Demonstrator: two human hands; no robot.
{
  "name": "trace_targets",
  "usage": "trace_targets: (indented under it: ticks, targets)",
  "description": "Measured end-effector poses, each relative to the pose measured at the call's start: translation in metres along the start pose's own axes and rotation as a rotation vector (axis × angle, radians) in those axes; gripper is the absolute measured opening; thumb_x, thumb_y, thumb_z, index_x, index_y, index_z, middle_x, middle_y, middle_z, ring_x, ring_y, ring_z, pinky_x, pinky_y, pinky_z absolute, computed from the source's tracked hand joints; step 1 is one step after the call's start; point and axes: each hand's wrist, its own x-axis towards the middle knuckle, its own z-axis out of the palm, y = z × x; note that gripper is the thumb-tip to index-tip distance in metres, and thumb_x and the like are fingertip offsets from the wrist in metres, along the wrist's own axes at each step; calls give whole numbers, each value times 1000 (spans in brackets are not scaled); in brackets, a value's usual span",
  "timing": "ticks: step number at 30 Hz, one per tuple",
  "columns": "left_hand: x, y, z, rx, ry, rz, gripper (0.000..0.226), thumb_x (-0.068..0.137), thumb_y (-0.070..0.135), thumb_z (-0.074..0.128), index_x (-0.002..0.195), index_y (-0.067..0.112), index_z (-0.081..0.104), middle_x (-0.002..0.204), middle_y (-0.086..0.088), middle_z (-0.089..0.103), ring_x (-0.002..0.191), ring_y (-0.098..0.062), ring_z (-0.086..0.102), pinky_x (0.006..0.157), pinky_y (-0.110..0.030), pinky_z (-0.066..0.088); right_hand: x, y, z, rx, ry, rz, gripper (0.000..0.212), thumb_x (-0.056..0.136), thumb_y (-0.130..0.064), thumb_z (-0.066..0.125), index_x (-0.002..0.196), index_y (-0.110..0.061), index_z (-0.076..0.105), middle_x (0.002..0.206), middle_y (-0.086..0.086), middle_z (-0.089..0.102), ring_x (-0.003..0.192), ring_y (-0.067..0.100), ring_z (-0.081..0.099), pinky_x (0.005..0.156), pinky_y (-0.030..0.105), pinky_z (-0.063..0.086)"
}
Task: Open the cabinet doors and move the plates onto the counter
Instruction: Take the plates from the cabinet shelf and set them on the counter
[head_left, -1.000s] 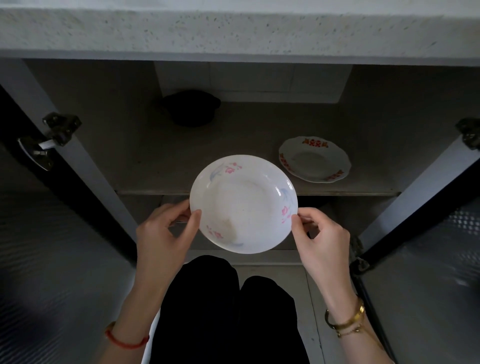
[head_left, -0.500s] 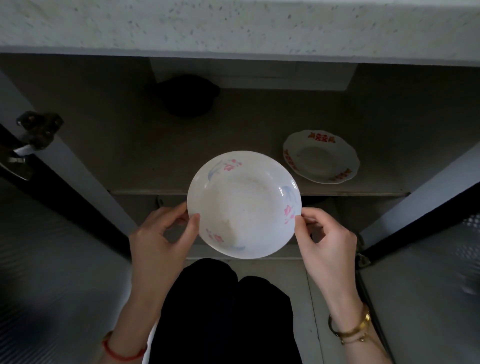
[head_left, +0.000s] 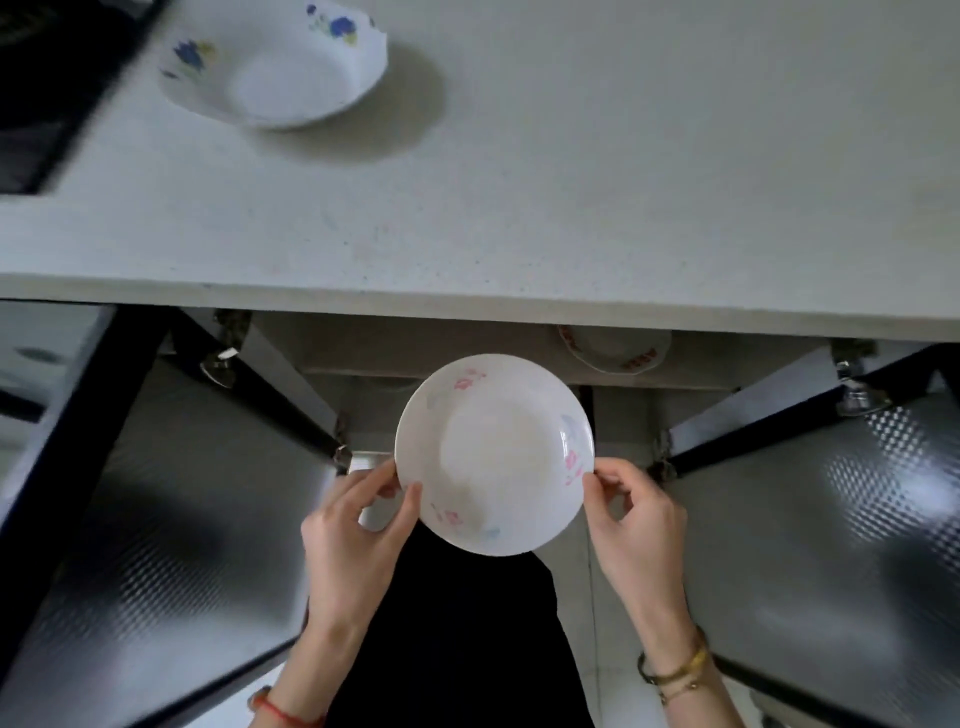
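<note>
Head camera view, looking down: left hand (head_left: 353, 535) and right hand (head_left: 636, 525) pinch opposite edges of a white plate (head_left: 493, 454) with pink flowers, held below the counter (head_left: 571, 208) edge, between open cabinet doors (head_left: 171, 519).

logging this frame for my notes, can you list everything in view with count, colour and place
pink-flowered plate: 1, white, held in front of the open cabinet
blue-flowered dish: 1, white, on the counter, far left
red-patterned plate: 1, white, on the cabinet shelf, partly hidden
counter: 1, pale speckled, top
cabinet doors: 2, dark-framed, textured, swung open either side
left hand: 1, red wrist band, on the plate's left rim
right hand: 1, gold bracelets, on its right rim
</note>
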Motion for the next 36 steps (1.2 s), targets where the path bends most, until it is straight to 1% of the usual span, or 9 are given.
trace_targets:
  ticks: [3, 7, 12, 18, 20, 23, 28, 33, 36]
  targets:
    - [-13, 38, -29, 18, 21, 9, 20, 77, 26, 77, 96, 31, 75, 81, 17, 66, 77, -5, 62, 74, -4, 41, -6, -33, -34, -1, -35, 12, 12, 83, -16, 67, 83, -27, 66, 71, -21, 66, 77, -5, 61, 61, 2, 41]
    - [-22, 95, -69, 14, 53, 40, 19, 77, 24, 78, 93, 32, 74, 77, 17, 65, 75, -8, 60, 73, -12, 44, -9, -83, -80, 21, -51, -12, 11, 85, -13, 67, 85, -23, 67, 74, -18, 67, 76, -1, 62, 62, 8, 45]
    - [-35, 162, -111, 15, 97, 74, 22, 77, 21, 78, 94, 34, 74, 76, 17, 64, 74, -8, 60, 69, -14, 45, -16, -140, -138, 52, -55, -67, 8, 87, -10, 66, 90, -16, 69, 77, -10, 69, 72, 5, 63, 63, 24, 53]
    - [-59, 230, -150, 29, 102, 94, 19, 78, 18, 78, 93, 30, 75, 73, 14, 63, 74, -10, 57, 64, -19, 44, -30, -192, -202, 100, -31, -93, 11, 86, -9, 66, 88, -20, 69, 74, -17, 66, 76, 0, 62, 63, 4, 43]
    - [-64, 248, -158, 18, 95, 86, 18, 79, 18, 77, 93, 30, 74, 73, 13, 64, 75, -10, 58, 66, -22, 46, -32, -203, -219, 98, -35, -102, 10, 86, -10, 66, 88, -19, 69, 75, -19, 66, 76, -1, 62, 64, 4, 43]
    - [-65, 265, -166, -3, 79, 72, 15, 80, 22, 75, 91, 32, 74, 75, 13, 65, 75, -10, 60, 69, -24, 49, -31, -214, -233, 92, -56, -111, 10, 87, -12, 66, 91, -20, 70, 77, -21, 65, 79, -3, 62, 65, 4, 46]
    - [-52, 284, -170, -1, 36, 92, 15, 84, 25, 71, 97, 33, 73, 77, 19, 63, 76, 2, 61, 69, -4, 44, -17, -225, -244, 87, -19, -118, 11, 87, -10, 65, 87, -20, 69, 75, -19, 66, 76, -3, 62, 65, 3, 44]
    - [-16, 287, -161, 20, -7, 105, 21, 87, 28, 68, 107, 26, 72, 80, 18, 62, 76, -3, 62, 70, -14, 48, 14, -229, -232, 62, -6, -97, 8, 88, -12, 64, 89, -17, 70, 76, -15, 68, 72, 1, 64, 68, 15, 50]
    - [15, 286, -151, 31, -21, 119, 19, 88, 27, 68, 105, 23, 73, 80, 17, 62, 79, -6, 62, 70, -10, 45, 42, -231, -221, 39, 5, -74, 8, 89, -13, 62, 88, -16, 70, 75, -11, 69, 71, 3, 63, 67, 19, 49]
